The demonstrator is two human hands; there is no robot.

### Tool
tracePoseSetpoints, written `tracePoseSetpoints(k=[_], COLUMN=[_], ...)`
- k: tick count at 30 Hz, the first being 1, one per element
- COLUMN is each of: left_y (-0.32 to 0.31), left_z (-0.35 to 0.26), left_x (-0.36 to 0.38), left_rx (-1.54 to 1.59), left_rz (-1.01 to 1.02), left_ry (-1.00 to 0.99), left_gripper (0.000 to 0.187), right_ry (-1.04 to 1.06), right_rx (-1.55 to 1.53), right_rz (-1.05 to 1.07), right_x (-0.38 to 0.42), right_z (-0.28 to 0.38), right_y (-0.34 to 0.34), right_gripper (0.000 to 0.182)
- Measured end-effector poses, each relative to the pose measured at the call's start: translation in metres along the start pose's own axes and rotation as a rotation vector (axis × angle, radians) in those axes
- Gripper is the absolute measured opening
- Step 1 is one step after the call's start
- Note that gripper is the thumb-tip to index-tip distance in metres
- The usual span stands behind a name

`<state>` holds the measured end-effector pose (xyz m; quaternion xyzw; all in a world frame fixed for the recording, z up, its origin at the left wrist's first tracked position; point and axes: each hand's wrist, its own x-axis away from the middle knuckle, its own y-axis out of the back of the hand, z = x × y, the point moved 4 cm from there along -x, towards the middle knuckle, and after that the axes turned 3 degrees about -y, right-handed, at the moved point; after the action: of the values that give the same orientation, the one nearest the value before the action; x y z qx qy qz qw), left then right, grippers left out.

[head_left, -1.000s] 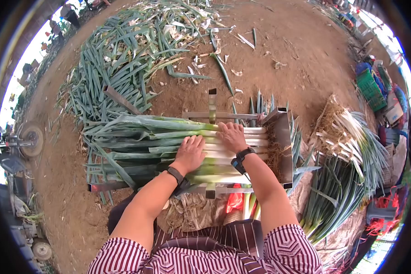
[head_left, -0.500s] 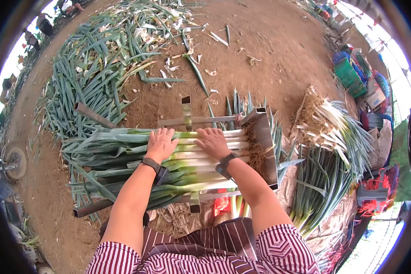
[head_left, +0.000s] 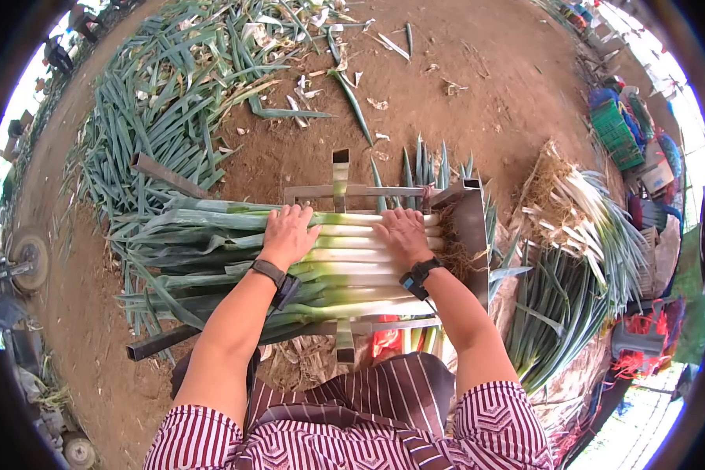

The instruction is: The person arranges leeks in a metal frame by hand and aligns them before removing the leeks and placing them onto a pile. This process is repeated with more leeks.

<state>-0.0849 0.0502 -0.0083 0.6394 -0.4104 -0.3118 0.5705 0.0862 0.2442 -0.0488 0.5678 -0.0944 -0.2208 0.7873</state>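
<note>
A layer of leeks (head_left: pixel 352 269) lies across a metal frame (head_left: pixel 471 235), white stems to the right, green leaves to the left, roots close to the upright end plate. On the upper leeks, where green turns to white, rests my left hand (head_left: pixel 288 235), fingers spread. My right hand (head_left: pixel 406 235) lies on the white stems near the roots, its fingers apart. Both palms face down and neither hand is wrapped round a leek. A strip (head_left: pixel 341 176) stands up at the frame's far side, and its other end shows at the near side.
A large heap of cut green leaves (head_left: pixel 145 133) covers the ground at the upper left. More leeks (head_left: pixel 556 298) lie in a pile to the right. Beyond them are a green crate (head_left: pixel 615 133) and a grey stool (head_left: pixel 636 341). A wheel (head_left: pixel 31 262) stands at the far left.
My right hand has shifted slightly right along the stems, toward the roots, while my left hand stays near the same part of the leeks. The whole view has shifted a little.
</note>
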Motion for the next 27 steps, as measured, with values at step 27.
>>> tracePoseSetpoints(k=[27], left_y=[-0.003], left_z=[-0.008], left_x=[0.006], left_rx=[-0.042], left_rz=[-0.015], left_ry=[0.048], left_gripper=[0.053], right_ry=[0.021], right_rx=[0.064], right_rz=[-0.006], right_x=[0.003], right_z=[0.012], right_y=[0.011], right_gripper=[0.026])
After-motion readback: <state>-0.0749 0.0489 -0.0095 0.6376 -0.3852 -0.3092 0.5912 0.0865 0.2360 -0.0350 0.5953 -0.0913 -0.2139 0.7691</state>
